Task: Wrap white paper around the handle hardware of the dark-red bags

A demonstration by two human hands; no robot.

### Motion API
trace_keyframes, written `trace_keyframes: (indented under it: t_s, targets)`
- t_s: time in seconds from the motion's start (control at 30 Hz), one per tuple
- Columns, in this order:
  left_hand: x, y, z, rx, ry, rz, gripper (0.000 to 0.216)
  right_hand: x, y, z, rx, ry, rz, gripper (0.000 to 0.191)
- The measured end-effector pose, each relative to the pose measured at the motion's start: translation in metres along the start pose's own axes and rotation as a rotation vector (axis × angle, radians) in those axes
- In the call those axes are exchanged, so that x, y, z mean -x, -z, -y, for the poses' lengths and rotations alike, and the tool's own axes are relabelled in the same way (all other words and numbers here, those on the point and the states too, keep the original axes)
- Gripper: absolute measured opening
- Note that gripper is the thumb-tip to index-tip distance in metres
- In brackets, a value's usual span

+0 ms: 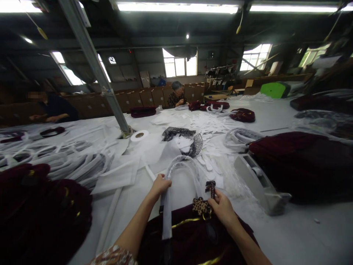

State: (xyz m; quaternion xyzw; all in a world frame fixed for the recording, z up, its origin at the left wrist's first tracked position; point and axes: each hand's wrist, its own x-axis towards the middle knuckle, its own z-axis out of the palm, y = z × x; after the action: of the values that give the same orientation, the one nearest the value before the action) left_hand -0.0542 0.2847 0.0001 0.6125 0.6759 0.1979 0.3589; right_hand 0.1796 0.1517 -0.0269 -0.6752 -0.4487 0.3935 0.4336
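A dark maroon handbag point(190, 235) with yellow-gold zips lies at the near edge of the table, below both hands. Its looped handle point(167, 206) is wrapped in white material and stands up from the bag. My left hand point(161, 185) is closed around the left side of that handle. Between the fingers of my right hand point(223, 208) is a dark brown braided strap point(212, 188), part of a bag charm. A leopard-print flower-shaped piece point(200, 206) hangs beside it, against the top of the bag.
Maroon bags are piled at left point(41, 217) and right point(300, 158). A grey tape dispenser point(261, 184) stands right of my hands. White paper scraps, a white roll point(139, 135) and a slanted metal post point(96, 66) are ahead. Two people sit across the table.
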Motion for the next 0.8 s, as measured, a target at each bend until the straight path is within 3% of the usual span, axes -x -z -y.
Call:
trace_keyframes:
  t_s: [0.1,0.2,0.3,0.43,0.5,0.67,0.73,0.8]
  targets:
    - [0.013,0.016,-0.01,0.169,-0.096,0.05,0.03,0.004,0.012,0.01,0.155,0.016,-0.215,0.065]
    - [0.037,0.036,-0.024,0.306,-0.222,0.088,0.029,-0.001,0.026,0.038,0.275,0.241,-0.348,0.057]
    - [0.063,0.051,-0.043,0.447,-0.325,0.167,0.031,-0.014,0.032,0.082,0.317,0.536,-0.298,0.039]
    - [0.091,0.061,-0.063,0.398,-0.376,0.173,0.028,-0.016,0.026,0.14,0.375,0.803,-0.294,0.048]
    - [0.099,0.064,-0.065,0.368,-0.41,0.16,0.029,-0.009,0.019,0.157,0.422,0.845,-0.266,0.053]
    - [0.108,0.065,-0.053,0.395,-0.403,0.064,0.061,0.006,0.018,0.171,0.567,0.843,-0.26,0.02]
    - [0.116,0.061,-0.045,0.366,-0.392,0.112,0.065,0.011,0.028,0.175,0.552,0.906,-0.276,0.019]
    - [0.128,0.057,-0.039,0.361,-0.385,0.266,0.056,0.015,0.042,0.182,0.464,0.966,-0.338,0.022]
